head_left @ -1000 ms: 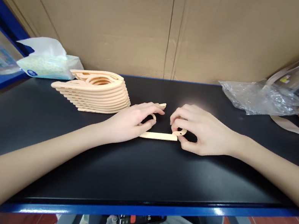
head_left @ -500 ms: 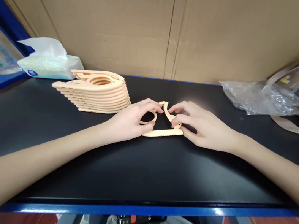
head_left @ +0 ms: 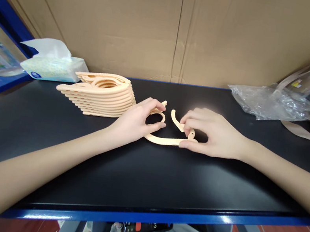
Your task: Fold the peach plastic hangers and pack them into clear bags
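Hands pinch a peach plastic hanger (head_left: 165, 139) on the black table (head_left: 132, 176), left hand (head_left: 137, 123) at its ring, right hand (head_left: 211, 134) at its hook end (stacked hangers (head_left: 101, 94) just left, crinkled bag (head_left: 271, 102) well right).

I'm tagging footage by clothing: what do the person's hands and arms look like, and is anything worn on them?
Both forearms are bare up to the picture's edge: no sleeves show. The left hand and the right hand wear no gloves, and no rings, watch or bracelets are visible. The fingers are slim, the nails short and apparently unpainted.
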A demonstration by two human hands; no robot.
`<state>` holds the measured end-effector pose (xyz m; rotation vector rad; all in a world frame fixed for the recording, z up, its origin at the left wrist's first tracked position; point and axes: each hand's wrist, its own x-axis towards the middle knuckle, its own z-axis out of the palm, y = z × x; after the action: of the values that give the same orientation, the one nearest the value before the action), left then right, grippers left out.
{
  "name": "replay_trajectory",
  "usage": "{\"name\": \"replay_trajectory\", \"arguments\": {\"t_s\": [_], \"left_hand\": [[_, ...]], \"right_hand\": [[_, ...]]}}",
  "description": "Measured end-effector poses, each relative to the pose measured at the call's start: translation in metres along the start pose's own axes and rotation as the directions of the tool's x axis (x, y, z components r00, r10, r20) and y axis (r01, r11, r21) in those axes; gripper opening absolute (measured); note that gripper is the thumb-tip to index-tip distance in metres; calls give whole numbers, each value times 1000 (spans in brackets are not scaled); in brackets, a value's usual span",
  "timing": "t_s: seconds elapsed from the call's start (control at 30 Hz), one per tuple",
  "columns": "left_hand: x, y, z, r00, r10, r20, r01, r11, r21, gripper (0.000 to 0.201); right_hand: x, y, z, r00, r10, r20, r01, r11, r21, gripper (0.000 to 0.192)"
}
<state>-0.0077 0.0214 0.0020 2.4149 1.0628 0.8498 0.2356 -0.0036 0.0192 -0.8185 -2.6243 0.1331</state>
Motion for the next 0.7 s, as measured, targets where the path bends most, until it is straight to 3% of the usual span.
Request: {"name": "replay_trajectory", "arguments": {"t_s": [0.1, 0.4, 0.7], "left_hand": [[1, 2, -2, 1000, 7, 1, -7, 998, 64, 23], [1, 6, -5, 999, -40, 17, 36, 985, 170, 17], [-1, -2, -3, 999, -51, 15, 47, 981, 188, 32]], "right_hand": [[-1, -3, 2, 1000, -25, 9, 26, 998, -59, 33], [-3, -9, 2, 998, -67, 24, 69, 993, -100, 16], [-1, -11, 2, 987, -146, 63, 153, 981, -121, 20]]}}
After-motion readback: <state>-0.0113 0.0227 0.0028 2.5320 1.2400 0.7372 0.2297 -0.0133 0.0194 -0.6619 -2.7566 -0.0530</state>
